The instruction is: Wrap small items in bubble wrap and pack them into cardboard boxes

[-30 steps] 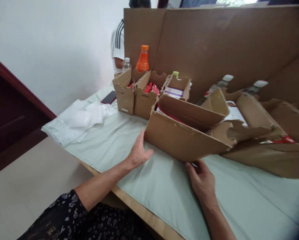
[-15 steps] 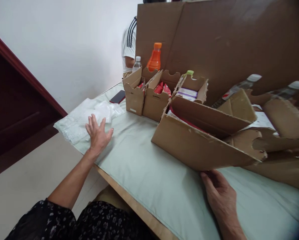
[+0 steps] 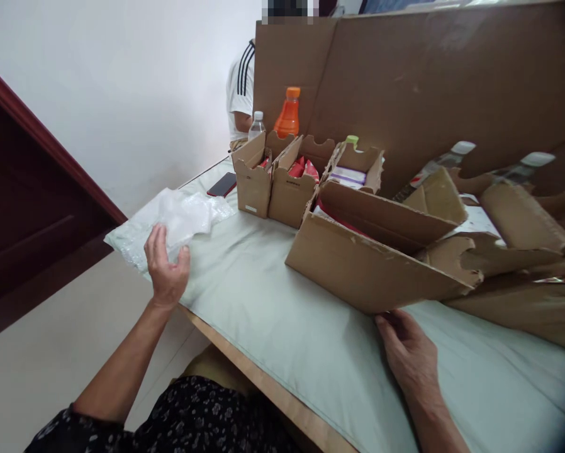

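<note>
Left fingers: We see the left hand (image 3: 168,274) with fingers (image 3: 159,244) bent and the thumb set wide of them, over the near edge of the plastic bags; we cannot tell whether they touch.
Right fingers: The right hand (image 3: 415,357) has its fingertips at the bottom edge of the front box; they are partly hidden, so we cannot tell whether they grip.
Plastic bags: We find these clear, crumpled bags (image 3: 188,211) in a loose heap at the far left corner of the table (image 3: 282,397).
Front box: An open cardboard box (image 3: 348,264) stands at the middle right, its long wall towards us, something red inside.
Cloth: Pale green fabric (image 3: 245,283) covers the table.
Phone: A dark phone (image 3: 222,184) lies just beyond the bags.
Far boxes: We count three smaller open boxes (image 3: 289,200) beyond the front box, the middle one holding red packets (image 3: 304,168).
Bottles: An orange bottle (image 3: 288,118) stands behind them; two white-capped bottles (image 3: 462,149) lean at the far right.
Backdrop: A tall cardboard panel (image 3: 405,75) partly hides a person (image 3: 241,85) in a striped white shirt.
</note>
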Action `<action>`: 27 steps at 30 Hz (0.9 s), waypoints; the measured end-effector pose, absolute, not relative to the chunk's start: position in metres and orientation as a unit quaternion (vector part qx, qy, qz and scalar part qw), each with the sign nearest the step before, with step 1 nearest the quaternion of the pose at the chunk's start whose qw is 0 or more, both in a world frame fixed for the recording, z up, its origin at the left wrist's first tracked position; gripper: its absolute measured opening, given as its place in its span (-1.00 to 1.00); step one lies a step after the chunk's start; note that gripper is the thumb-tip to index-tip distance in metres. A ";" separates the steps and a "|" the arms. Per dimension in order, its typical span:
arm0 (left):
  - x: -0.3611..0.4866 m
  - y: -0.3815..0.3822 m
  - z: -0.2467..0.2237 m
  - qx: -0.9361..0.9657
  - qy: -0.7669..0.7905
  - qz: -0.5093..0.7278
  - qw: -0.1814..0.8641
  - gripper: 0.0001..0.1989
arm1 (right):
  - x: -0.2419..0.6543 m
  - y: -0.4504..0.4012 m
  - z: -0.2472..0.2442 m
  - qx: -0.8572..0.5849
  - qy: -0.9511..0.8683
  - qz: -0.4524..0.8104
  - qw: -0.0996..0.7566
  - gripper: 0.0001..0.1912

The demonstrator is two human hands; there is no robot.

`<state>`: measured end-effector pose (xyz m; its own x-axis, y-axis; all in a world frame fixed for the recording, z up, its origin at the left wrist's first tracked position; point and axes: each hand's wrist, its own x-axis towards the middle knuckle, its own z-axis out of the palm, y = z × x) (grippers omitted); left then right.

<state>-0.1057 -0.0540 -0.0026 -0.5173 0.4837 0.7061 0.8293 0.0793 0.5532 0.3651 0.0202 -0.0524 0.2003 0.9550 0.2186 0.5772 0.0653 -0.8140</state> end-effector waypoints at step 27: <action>0.058 -0.040 0.000 -0.364 -0.513 -0.396 -0.669 -0.52 | 0.335 -0.035 -0.023 -0.517 -0.481 0.543 0.453 -0.65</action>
<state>0.0578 -0.0395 0.0003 0.1606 0.9031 -0.3983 -0.1569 0.4217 0.8931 0.3350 -0.0346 -0.0229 -0.0538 0.9906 -0.1256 0.0055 -0.1255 -0.9921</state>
